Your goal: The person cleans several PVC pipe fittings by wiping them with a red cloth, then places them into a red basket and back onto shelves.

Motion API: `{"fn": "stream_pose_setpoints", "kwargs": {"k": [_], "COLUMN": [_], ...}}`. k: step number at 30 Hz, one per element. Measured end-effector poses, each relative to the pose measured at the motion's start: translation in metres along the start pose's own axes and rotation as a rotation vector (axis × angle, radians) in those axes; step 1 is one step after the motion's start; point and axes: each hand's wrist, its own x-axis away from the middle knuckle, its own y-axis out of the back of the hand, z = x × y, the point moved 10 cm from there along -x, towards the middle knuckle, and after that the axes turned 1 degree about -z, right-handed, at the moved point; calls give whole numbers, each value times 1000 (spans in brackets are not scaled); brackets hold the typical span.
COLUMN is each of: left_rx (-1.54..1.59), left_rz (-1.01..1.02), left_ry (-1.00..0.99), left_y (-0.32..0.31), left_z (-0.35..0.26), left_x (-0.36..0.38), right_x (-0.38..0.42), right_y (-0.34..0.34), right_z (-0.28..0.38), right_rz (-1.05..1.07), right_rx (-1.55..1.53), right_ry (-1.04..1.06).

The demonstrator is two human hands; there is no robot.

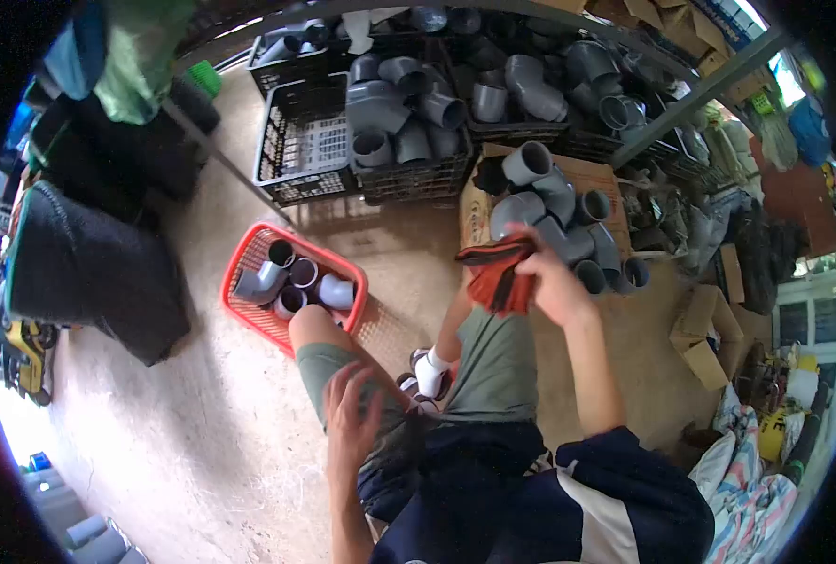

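Observation:
My right hand (559, 282) is closed on a bunched red and black work glove (500, 273), held above my right knee. Behind it, grey pipe elbows (518, 213) are piled on a flattened cardboard box. Nothing is in my left hand (353, 406), which hovers over my left thigh with its fingers apart and slightly blurred. Beyond my left knee, a red plastic basket (249, 318) stands on the floor. Several grey pipe fittings (337, 292) lie inside it, and my knee hides part of its near side.
Black crates (408, 183) of grey fittings line the back, beside a mostly bare black crate (307, 141). Metal rack bars (700, 99) cross above. Dark fabric (93, 273) hangs at left. An open cardboard box (706, 336) and striped sheeting (751, 465) lie at right.

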Motion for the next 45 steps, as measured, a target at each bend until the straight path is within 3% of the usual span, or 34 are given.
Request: {"fn": "stream_pose_setpoints", "kwargs": {"k": [3,5,8,11,12,15,18,22,25,28,31,34,37,40,43,45], "left_rx": [519,650,552,549,663,464,793,783,608,317,230,120,110,81,148,353], "left_rz": [-82,-148,-11,-6,-12,-254,-119,-81,-137,-158,-276,-255,-284,-429,-538,-440], "left_ry": [63,-51,-125,-43,63,-132,127,76,-53,-236,-385,-483,-487,-417,-389,-308], "left_y": [0,4,-1,10,8,31,15,23,41,57,76,85,92,93,86,80], "left_z": [-15,-27,-22,-18,-8,-9,15,-7,-33,-60,-81,-106,-115,-106,-96,-86], "left_x": [-16,-30,-38,-21,-12,0,9,16,20,29,43,57,63,68,73,72], "right_x": [26,42,67,82,84,86,91,99,103,118,130,147,163,175,181,183], "right_y": [-85,-132,-181,-199,-200,-199,-194,-190,-181,-186,-185,-191,-190,-174,-171,-179], "right_z": [-25,-56,-62,-43,-40,-46,-40,-28,-39,-27,-27,-25,-13,0,1,7], "right_rz": [192,416,571,512,474,494,436,456,514,510,497,485,393,97,13,135], "right_rx": [390,268,454,797,734,672,774,812,811,858,878,713,720,839,736,686], "right_ry": [-70,-104,19,180,225,133,174,305,34,242,242,205,542,565,608,790]}}
